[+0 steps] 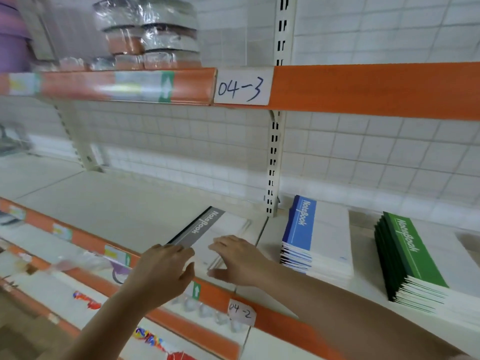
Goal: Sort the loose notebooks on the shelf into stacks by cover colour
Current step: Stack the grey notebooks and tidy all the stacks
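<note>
We're looking at a shop aisle, with orange-edged shelves (363, 87) hanging on slotted uprights (272, 162), handwritten labels "04-3" (242, 87) and "04-2" (241, 311) sitting on the rails, price tags (114, 252) showing, and wrapped goods (148, 35) stacking up above.

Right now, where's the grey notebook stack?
In the head view the grey stack lies on the shelf left of the upright post, under both hands, left hand and right hand; the blue stack is its right-hand neighbour.
</note>
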`<move>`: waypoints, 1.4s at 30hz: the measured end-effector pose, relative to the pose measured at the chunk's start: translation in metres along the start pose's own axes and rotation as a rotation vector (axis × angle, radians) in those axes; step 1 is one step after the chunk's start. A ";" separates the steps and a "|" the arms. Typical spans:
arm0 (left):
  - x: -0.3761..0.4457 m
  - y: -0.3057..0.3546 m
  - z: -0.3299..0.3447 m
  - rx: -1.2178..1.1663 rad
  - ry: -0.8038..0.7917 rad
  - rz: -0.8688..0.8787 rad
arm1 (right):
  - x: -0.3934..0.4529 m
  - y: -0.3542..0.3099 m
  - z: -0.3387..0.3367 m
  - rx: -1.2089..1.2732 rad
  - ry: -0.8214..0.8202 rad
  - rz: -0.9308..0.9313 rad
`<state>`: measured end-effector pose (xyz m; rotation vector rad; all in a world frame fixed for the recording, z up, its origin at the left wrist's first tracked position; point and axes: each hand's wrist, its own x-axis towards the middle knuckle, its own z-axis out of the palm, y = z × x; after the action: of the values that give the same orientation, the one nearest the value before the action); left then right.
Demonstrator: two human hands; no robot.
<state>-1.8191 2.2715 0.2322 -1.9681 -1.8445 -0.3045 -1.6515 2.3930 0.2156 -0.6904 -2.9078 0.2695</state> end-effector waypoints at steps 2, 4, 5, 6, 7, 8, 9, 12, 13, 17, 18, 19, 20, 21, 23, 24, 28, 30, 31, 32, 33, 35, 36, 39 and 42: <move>0.006 -0.009 0.003 0.008 -0.010 0.006 | 0.015 -0.003 0.005 -0.013 -0.031 0.026; 0.013 -0.020 0.010 0.015 -0.025 0.012 | 0.029 -0.006 0.010 -0.026 -0.062 0.078; 0.015 -0.026 0.014 0.011 -0.040 0.013 | 0.036 -0.007 0.014 -0.028 -0.074 0.109; 0.017 -0.033 0.020 0.008 -0.047 0.023 | 0.043 -0.009 0.019 -0.028 -0.081 0.142; 0.017 -0.038 0.026 -0.002 -0.051 0.038 | 0.049 -0.010 0.026 -0.021 -0.083 0.177; 0.018 -0.045 0.030 -0.008 -0.047 0.057 | 0.054 -0.012 0.032 -0.011 -0.077 0.214; 0.019 -0.052 0.034 -0.014 -0.054 0.071 | 0.058 -0.014 0.037 -0.004 -0.070 0.252; 0.026 -0.075 0.047 -0.018 -0.090 0.137 | 0.069 -0.017 0.041 0.007 -0.082 0.362; 0.028 -0.083 0.052 -0.012 -0.114 0.149 | 0.073 -0.019 0.038 -0.007 -0.088 0.385; 0.039 -0.111 0.070 -0.040 -0.125 0.226 | 0.084 -0.028 0.024 -0.105 -0.189 0.398; 0.042 -0.116 0.072 -0.048 -0.114 0.246 | 0.086 -0.031 0.022 -0.135 -0.215 0.392; 0.044 -0.122 0.073 -0.051 -0.111 0.265 | 0.087 -0.033 0.019 -0.170 -0.227 0.383; 0.047 -0.127 0.077 -0.063 -0.108 0.284 | 0.087 -0.036 0.018 -0.216 -0.232 0.365; 0.049 -0.130 0.078 -0.073 -0.131 0.294 | 0.087 -0.040 0.017 -0.271 -0.240 0.341; 0.052 -0.135 0.080 -0.087 -0.148 0.314 | 0.088 -0.049 0.018 -0.360 -0.255 0.297; 0.052 -0.138 0.083 -0.094 -0.148 0.333 | 0.088 -0.052 0.021 -0.372 -0.244 0.290; 0.055 -0.143 0.080 -0.132 -0.205 0.360 | 0.091 -0.062 0.027 -0.421 -0.232 0.281; 0.056 -0.143 0.078 -0.139 -0.259 0.348 | 0.088 -0.066 0.026 -0.485 -0.271 0.252; 0.056 -0.144 0.079 -0.137 -0.256 0.351 | 0.087 -0.069 0.024 -0.520 -0.298 0.235; 0.056 -0.144 0.079 -0.129 -0.266 0.353 | 0.085 -0.070 0.022 -0.550 -0.328 0.227; 0.056 -0.143 0.077 -0.116 -0.286 0.348 | 0.082 -0.071 0.020 -0.575 -0.361 0.230; 0.056 -0.145 0.074 -0.093 -0.319 0.342 | 0.078 -0.069 0.020 -0.606 -0.392 0.279; 0.057 -0.146 0.073 -0.080 -0.339 0.340 | 0.076 -0.068 0.021 -0.604 -0.387 0.322; 0.060 -0.144 0.072 -0.031 -0.406 0.360 | 0.070 -0.066 0.018 -0.551 -0.372 0.429; 0.063 -0.133 0.071 -0.063 -0.467 0.396 | 0.062 -0.068 0.011 -0.479 -0.347 0.461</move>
<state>-1.9538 2.3636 0.2179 -2.5497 -1.6456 0.2419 -1.7380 2.3600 0.2251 -1.5318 -3.1181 -0.3121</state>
